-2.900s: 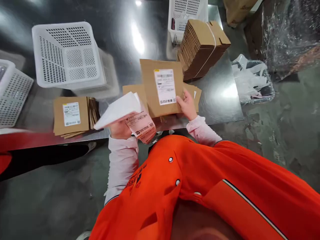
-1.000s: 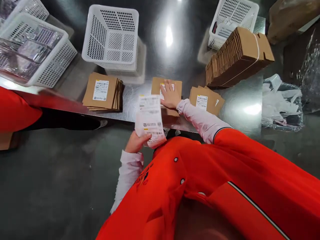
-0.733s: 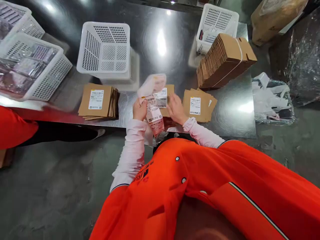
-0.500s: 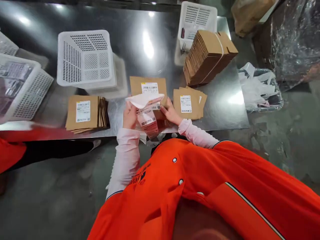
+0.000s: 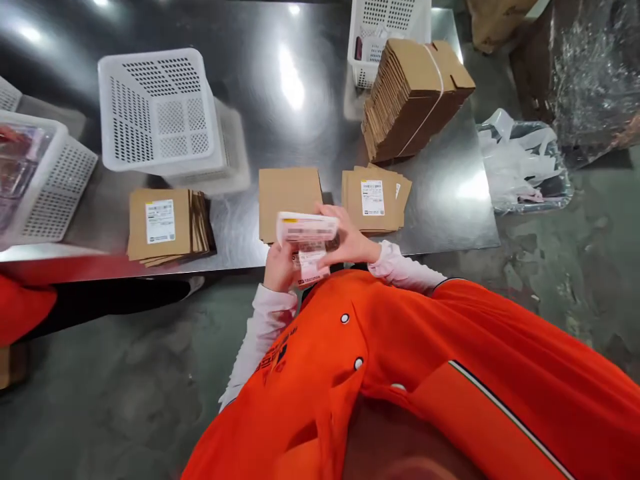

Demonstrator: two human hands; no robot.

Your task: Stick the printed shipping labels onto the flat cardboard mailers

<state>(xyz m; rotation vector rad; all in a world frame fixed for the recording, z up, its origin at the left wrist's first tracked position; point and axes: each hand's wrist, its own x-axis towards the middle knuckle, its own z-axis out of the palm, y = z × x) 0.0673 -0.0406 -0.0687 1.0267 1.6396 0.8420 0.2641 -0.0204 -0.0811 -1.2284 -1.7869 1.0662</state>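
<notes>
A strip of printed shipping labels (image 5: 313, 265) is between my hands, close to the front of my body. My left hand (image 5: 280, 268) is closed on its left side. With bent fingers, my right hand (image 5: 349, 239) grips the right end of an upper label (image 5: 307, 229), which is blurred by motion. Just beyond both hands lies a plain brown flat carton (image 5: 289, 197) on the metal table. To the right of my right hand is a pile of flat cartons (image 5: 353, 200), the top one bearing a white label. Part of the strip is hidden by my fingers.
Labelled cartons (image 5: 137, 230) are stacked at left, beside a white basket (image 5: 157, 113). A strapped bundle of folded cartons (image 5: 417, 100) stands back right by another basket (image 5: 365, 73). A bin of white plastic (image 5: 525, 163) sits past the table's right edge. Someone's orange sleeve (image 5: 23, 307) shows far left.
The labelled top of the middle carton no longer shows; plain cardboard is there now. Both hands have come closer to my body, and my right hand has moved onto the label strip.
</notes>
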